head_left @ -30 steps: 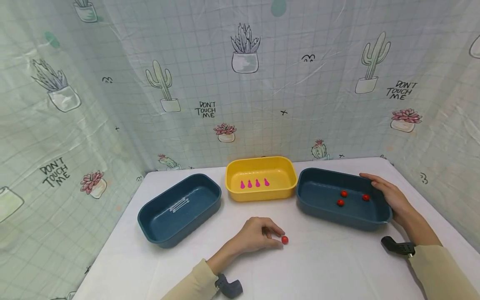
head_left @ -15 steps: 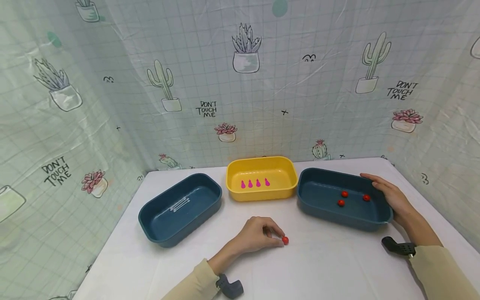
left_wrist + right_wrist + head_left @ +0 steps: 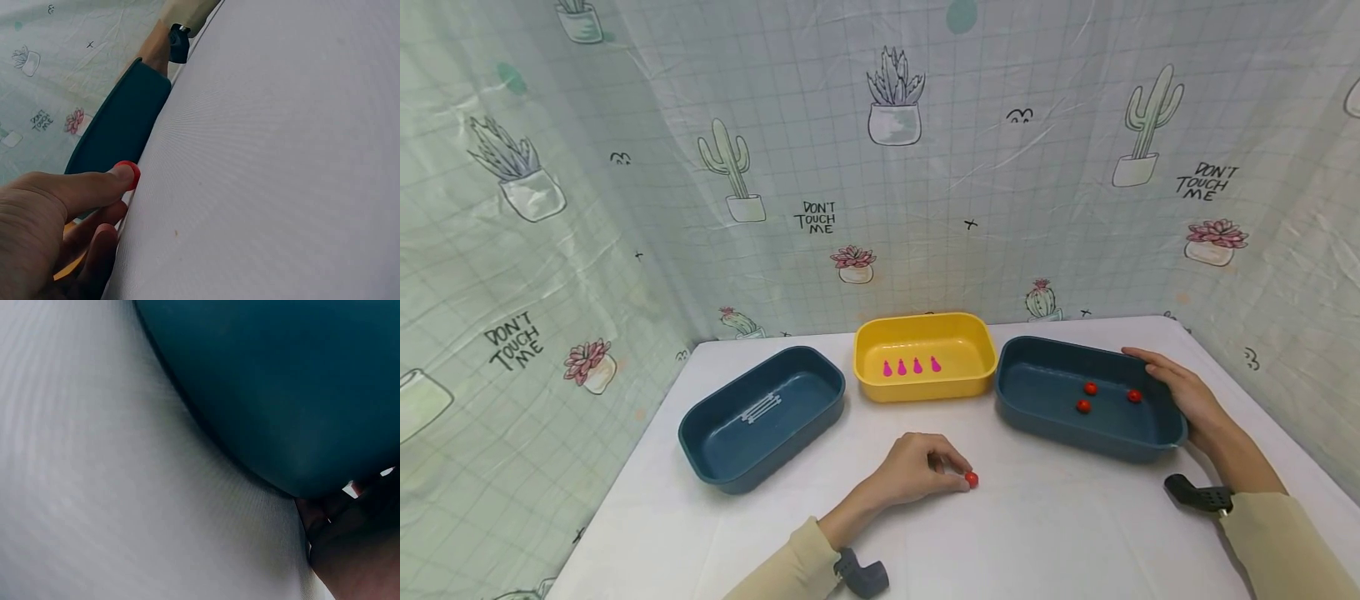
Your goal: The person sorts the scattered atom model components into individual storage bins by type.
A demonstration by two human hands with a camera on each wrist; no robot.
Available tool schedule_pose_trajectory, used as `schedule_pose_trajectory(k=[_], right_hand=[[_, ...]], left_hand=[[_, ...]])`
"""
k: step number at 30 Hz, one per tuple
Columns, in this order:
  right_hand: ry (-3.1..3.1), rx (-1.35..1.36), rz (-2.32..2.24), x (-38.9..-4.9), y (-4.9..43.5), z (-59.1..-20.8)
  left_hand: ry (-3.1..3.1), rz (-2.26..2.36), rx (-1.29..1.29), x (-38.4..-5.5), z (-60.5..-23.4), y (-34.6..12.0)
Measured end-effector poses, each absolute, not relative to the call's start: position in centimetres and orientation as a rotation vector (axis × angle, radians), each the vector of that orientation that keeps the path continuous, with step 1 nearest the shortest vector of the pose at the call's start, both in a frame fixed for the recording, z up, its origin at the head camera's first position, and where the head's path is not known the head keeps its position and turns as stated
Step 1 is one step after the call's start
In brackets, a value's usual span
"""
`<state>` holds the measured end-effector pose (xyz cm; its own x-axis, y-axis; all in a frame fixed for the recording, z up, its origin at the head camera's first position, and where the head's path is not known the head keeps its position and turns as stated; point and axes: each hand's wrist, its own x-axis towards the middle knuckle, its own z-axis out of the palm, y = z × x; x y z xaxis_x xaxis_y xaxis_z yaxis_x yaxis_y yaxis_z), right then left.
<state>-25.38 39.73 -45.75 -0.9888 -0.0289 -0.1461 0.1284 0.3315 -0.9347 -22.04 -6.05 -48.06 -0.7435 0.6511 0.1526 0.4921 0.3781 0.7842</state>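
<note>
A small red ball (image 3: 972, 480) sits between the thumb and fingertip of my left hand (image 3: 917, 471), low over the table's middle. In the left wrist view, the thumb presses on the red ball (image 3: 129, 174), and the other fingers curl below. My right hand (image 3: 1187, 396) rests along the right end of a dark blue bin (image 3: 1067, 433), its fingers fairly straight. Three similar red balls, one of them the nearest ball (image 3: 1083, 407), lie inside that bin. The right wrist view shows the bin's wall (image 3: 281, 394) up close, with the hand's fingers partly hidden beside it.
A yellow bin (image 3: 925, 389) with several pink pear-shaped marks stands at the back centre. Left of it is another dark blue bin (image 3: 775, 454), angled, with a few pale stick-like marks inside. A patterned curtain (image 3: 925, 183) closes off the back and sides of the white table (image 3: 1037, 533).
My left fingertips have closed in on the red ball, which they now pinch. The right hand and the bins stay in place; the whole view shifts very slightly.
</note>
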Motion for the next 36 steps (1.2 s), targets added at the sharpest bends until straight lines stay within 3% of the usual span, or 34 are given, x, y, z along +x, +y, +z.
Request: schedule_pose_trajectory(k=[36], right_hand=[[2.451, 0.054, -1.752, -25.19, 39.87, -46.02]], left_hand=[[2.453, 1.329, 1.001, -21.95, -48.04, -6.1]])
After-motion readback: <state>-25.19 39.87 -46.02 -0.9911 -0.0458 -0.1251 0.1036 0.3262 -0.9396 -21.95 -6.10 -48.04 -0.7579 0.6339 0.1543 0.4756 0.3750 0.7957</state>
